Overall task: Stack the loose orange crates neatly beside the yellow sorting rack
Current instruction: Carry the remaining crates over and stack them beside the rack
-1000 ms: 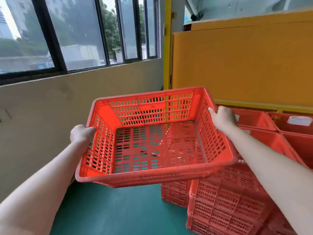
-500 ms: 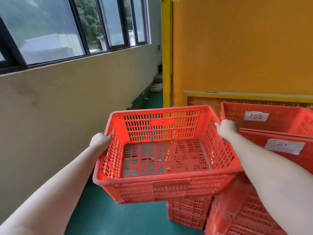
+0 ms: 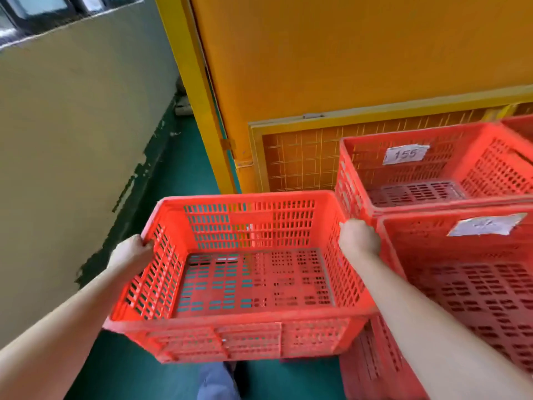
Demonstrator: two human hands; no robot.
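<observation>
An empty orange slotted plastic crate (image 3: 253,272) is held clear of the green painted floor (image 3: 144,373), which shows through the slots in its base. The left hand (image 3: 131,254) is closed over the rim of the crate's left short side, fingers curled inward over the edge. The right hand (image 3: 359,236) is closed over the rim of the right short side, near its far corner. Both bare forearms reach in from the lower corners of the view.

The held crate's right wall lies just beside a stack of orange crates (image 3: 473,287) standing on the floor; the top one carries a blurred white paper label (image 3: 487,225) on its far wall. Behind that stack stands another orange crate with a white label reading 155 (image 3: 405,154). Whether the right hand touches the neighbouring stack cannot be told.

Beyond the crates rises the yellow sorting rack (image 3: 346,53), its broad solid panel above a lower panel of yellow wire mesh (image 3: 300,163). A yellow upright post (image 3: 199,90) marks its left edge. A beige wall (image 3: 72,125) runs along the left side of the floor, with a dark window frame (image 3: 43,13) at the top. A blue-clad knee (image 3: 217,385) shows beneath the held crate.
</observation>
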